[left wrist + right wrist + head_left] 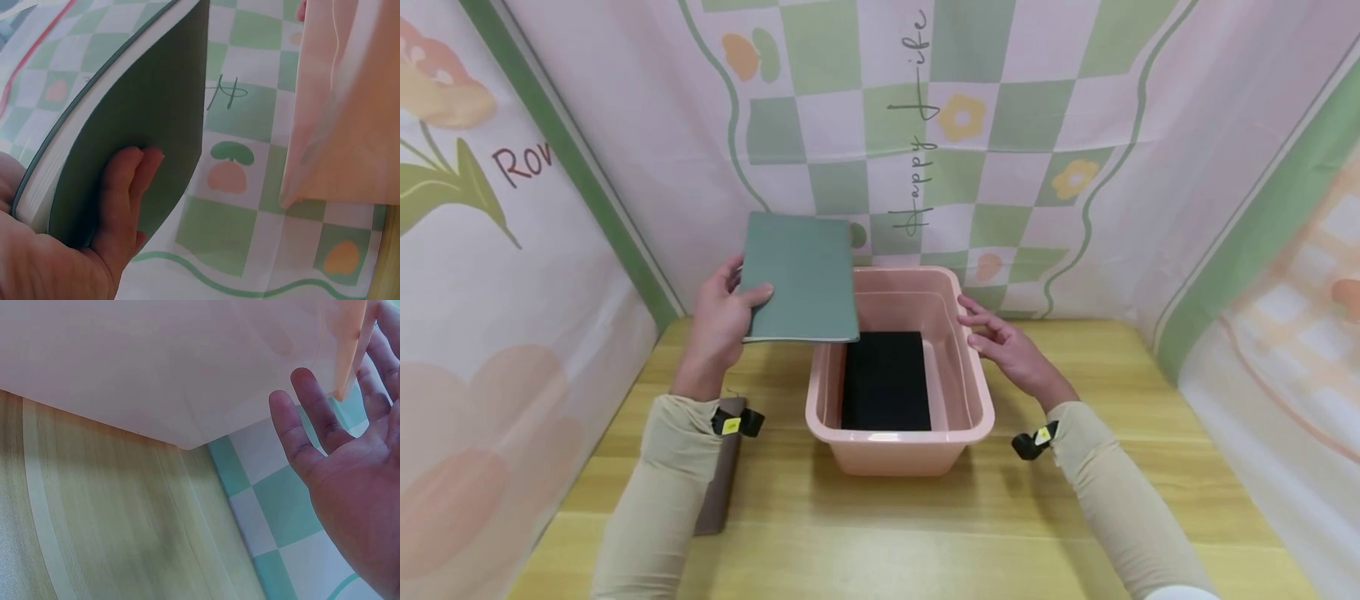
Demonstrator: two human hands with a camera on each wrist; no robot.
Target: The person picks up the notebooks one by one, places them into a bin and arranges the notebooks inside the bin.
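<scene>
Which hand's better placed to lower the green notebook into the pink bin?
Left, most likely. The left hand grips the green notebook, which overlaps the pink bin in the head view. The right hand, at the bin's right side, holds no notebook.

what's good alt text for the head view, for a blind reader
A person's left hand holds a green notebook near a pink plastic basin containing a flat black rectangular item. The right hand is at the basin's right rim; a narrow brown item lies on the wooden table at left.
</scene>
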